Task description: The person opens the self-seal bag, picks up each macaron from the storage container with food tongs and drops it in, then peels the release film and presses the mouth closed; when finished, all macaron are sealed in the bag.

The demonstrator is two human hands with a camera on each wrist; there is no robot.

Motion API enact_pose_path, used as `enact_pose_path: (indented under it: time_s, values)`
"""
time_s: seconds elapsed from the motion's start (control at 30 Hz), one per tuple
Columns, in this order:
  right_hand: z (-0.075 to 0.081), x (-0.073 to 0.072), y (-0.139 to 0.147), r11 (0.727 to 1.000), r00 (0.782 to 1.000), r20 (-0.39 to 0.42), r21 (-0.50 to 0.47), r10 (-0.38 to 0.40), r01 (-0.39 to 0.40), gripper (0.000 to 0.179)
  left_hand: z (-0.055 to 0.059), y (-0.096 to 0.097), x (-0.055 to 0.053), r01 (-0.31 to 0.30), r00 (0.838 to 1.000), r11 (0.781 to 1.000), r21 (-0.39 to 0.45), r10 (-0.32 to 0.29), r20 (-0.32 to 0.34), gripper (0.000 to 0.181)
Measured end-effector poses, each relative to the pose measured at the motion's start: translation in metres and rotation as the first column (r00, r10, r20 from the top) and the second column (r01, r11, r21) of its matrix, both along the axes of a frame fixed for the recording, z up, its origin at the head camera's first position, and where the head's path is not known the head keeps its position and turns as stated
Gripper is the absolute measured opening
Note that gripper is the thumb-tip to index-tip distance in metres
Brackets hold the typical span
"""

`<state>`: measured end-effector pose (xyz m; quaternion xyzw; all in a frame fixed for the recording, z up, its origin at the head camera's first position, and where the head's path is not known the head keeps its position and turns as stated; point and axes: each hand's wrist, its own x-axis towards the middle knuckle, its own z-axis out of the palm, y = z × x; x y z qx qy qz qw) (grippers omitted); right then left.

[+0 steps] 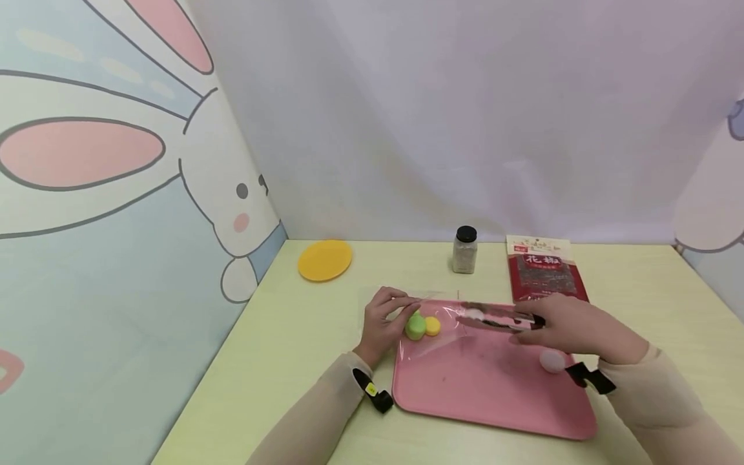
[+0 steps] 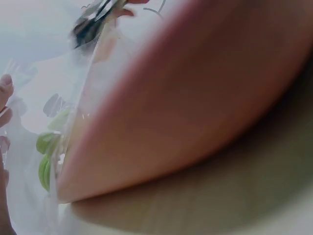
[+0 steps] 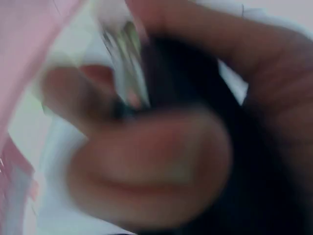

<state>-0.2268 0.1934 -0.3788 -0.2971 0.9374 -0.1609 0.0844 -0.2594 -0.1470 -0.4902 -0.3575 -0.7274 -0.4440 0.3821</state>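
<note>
My left hand point(image 1: 383, 326) pinches the edge of a clear plastic bag point(image 1: 444, 311) at the left end of the pink tray point(image 1: 494, 394). Within the bag's outline show a green macaron-like piece point(image 1: 415, 327) and a smaller round yellow piece point(image 1: 433, 326); the left wrist view shows green layered pieces point(image 2: 45, 171) behind the film. With my right hand point(image 1: 572, 328) I grip metal tongs point(image 1: 502, 320) by the dark handle end, pointing left toward the bag. Between the tong tips is a pale round piece point(image 1: 475, 314). Another pale, rounded piece point(image 1: 552, 361) lies on the tray under my right wrist.
A yellow round plate point(image 1: 325, 261) lies at the back left of the table. Behind the tray stand a black-capped spice jar point(image 1: 464, 250) and, farther right, a red spice packet point(image 1: 546, 268). A pale curtain point(image 1: 465, 129) hangs behind the table.
</note>
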Motion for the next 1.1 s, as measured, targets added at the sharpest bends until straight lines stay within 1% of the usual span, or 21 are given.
enact_pose_path:
  time_s: [0.07, 0.1, 0.2, 0.23, 0.3, 0.37, 0.43, 0.5, 0.6, 0.7, 0.8, 0.87, 0.97, 1.03, 1.1]
  values:
    - [0.0, -0.001, 0.003, 0.999, 0.999, 0.033, 0.018, 0.037, -0.038, 0.047, -0.001, 0.001, 0.0, -0.001, 1.0, 1.0, 0.001, 0.001, -0.003, 0.017]
    - [-0.002, -0.002, 0.002, 0.998, 0.998, 0.031, 0.019, 0.059, -0.06, 0.045, -0.002, 0.001, -0.001, 0.0, 1.0, 1.0, 0.003, 0.0, -0.006, 0.017]
    - [-0.011, -0.006, -0.007, 0.996, 0.996, -0.022, 0.005, 0.089, -0.089, 0.033, -0.003, 0.0, -0.001, 0.005, 1.0, 1.0, 0.005, -0.005, -0.014, 0.019]
    - [-0.013, -0.008, -0.009, 0.996, 0.995, -0.049, 0.003, 0.092, -0.092, 0.032, -0.003, 0.0, -0.001, 0.007, 1.0, 1.0, 0.004, -0.007, -0.015, 0.019]
    - [-0.017, -0.011, -0.01, 0.997, 0.994, -0.073, 0.007, 0.082, -0.081, 0.03, -0.003, 0.001, 0.0, 0.014, 1.0, 1.0, 0.005, -0.014, -0.021, 0.02]
    - [-0.018, -0.012, -0.006, 0.998, 0.996, -0.051, 0.012, 0.069, -0.068, 0.031, -0.001, 0.003, 0.001, 0.022, 0.999, 1.0, 0.006, -0.022, -0.027, 0.02]
    - [-0.018, -0.013, 0.0, 0.998, 0.998, -0.014, 0.023, 0.059, -0.058, 0.038, 0.003, 0.004, 0.002, 0.028, 0.999, 1.0, 0.008, -0.028, -0.035, 0.02]
    - [-0.018, -0.014, 0.006, 0.998, 0.998, 0.031, 0.029, 0.051, -0.052, 0.039, 0.007, 0.006, 0.004, 0.031, 0.999, 0.999, 0.011, -0.031, -0.034, 0.02]
    - [-0.019, -0.014, 0.009, 0.998, 0.995, 0.079, 0.031, 0.055, -0.057, 0.029, 0.012, 0.006, 0.006, 0.033, 0.999, 0.999, 0.013, -0.032, -0.03, 0.019]
    - [-0.021, -0.015, 0.008, 0.996, 0.992, 0.088, 0.015, 0.085, -0.087, 0.02, 0.012, 0.006, 0.005, 0.027, 0.999, 1.0, 0.009, -0.027, -0.028, 0.019]
    - [-0.019, -0.017, 0.009, 0.994, 0.992, 0.059, 0.01, 0.111, -0.112, 0.018, 0.009, 0.005, 0.002, 0.024, 0.999, 1.0, 0.003, -0.024, -0.023, 0.018]
    - [-0.016, -0.017, 0.013, 0.994, 0.994, 0.032, 0.022, 0.106, -0.107, 0.019, 0.006, 0.005, 0.0, 0.022, 1.0, 1.0, -0.001, -0.022, -0.018, 0.018]
    - [-0.011, -0.018, 0.017, 0.996, 0.996, -0.031, 0.045, 0.081, -0.079, 0.036, 0.003, 0.003, -0.001, 0.023, 1.0, 1.0, -0.002, -0.023, -0.012, 0.018]
    - [-0.012, -0.02, 0.016, 0.997, 0.995, -0.067, 0.04, 0.073, -0.071, 0.046, 0.002, 0.002, -0.001, 0.022, 1.0, 1.0, -0.005, -0.022, -0.008, 0.017]
    - [-0.018, -0.023, 0.009, 0.996, 0.992, -0.09, 0.018, 0.089, -0.088, 0.044, 0.001, 0.001, -0.001, 0.017, 1.0, 1.0, -0.011, -0.017, -0.005, 0.016]
